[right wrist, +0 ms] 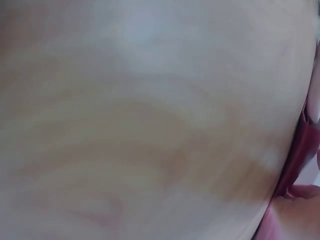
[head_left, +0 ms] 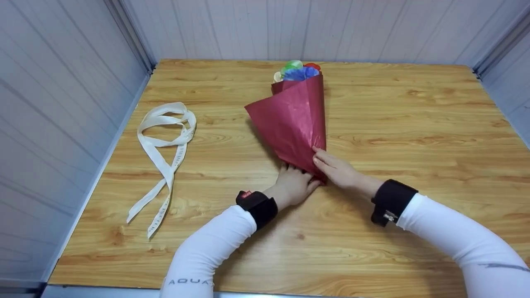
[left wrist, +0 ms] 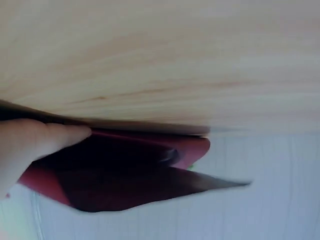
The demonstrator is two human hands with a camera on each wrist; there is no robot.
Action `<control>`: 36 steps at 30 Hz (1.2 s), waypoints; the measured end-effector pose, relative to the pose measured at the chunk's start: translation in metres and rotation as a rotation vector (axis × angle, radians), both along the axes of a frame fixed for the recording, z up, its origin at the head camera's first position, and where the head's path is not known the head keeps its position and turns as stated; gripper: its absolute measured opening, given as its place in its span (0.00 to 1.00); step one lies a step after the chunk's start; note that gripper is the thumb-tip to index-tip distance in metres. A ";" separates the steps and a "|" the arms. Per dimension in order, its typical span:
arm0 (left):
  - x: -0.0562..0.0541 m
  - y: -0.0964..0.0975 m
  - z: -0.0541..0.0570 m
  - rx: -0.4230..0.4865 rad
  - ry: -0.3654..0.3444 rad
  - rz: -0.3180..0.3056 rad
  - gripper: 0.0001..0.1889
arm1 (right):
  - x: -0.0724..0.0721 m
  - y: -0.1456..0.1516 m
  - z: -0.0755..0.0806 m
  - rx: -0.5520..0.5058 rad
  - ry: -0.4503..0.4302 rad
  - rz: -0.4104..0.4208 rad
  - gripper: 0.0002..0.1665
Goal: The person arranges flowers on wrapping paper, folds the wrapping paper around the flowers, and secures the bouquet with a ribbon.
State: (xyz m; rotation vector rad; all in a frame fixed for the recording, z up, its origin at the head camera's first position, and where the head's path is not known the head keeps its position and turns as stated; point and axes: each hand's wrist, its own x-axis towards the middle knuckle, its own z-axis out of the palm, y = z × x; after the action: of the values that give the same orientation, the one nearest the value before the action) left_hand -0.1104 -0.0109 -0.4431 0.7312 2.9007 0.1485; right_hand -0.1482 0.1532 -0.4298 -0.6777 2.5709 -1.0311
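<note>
A bouquet (head_left: 290,120) wrapped in dark red paper lies on the wooden table, narrow end toward me. Green, blue, red and cream flowers (head_left: 301,73) show at its far end. My left hand (head_left: 293,186) holds the narrow end, fingertips hidden under the paper's left edge and thumb by the lower tip. In the left wrist view, one digit (left wrist: 60,137) lies along the folded paper (left wrist: 135,185). My right hand (head_left: 337,167) rests its fairly straight fingers on the wrap's lower right edge. Red paper (right wrist: 300,150) and parts of hands show at the right wrist view's border.
A loose white ribbon (head_left: 159,153) with printed lettering lies looped on the left side of the table (head_left: 414,136). Pale panel walls (head_left: 265,29) stand along the table's back and sides.
</note>
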 end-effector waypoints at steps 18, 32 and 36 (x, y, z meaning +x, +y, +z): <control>-0.017 0.033 0.016 -0.216 0.030 0.117 0.33 | -0.014 -0.001 0.006 0.066 0.122 -0.024 0.18; -0.020 0.029 0.004 -0.135 -0.167 0.157 0.40 | 0.009 -0.005 0.004 0.277 0.181 0.157 0.33; -0.019 0.027 0.001 -0.117 -0.155 0.154 0.39 | 0.011 -0.011 0.001 0.350 0.161 0.147 0.35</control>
State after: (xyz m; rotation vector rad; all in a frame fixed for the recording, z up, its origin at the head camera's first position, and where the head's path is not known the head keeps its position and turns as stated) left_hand -0.1290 0.0163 -0.4417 0.4565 2.7872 0.0490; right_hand -0.1377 0.1426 -0.4286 -0.8645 2.6906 -0.4802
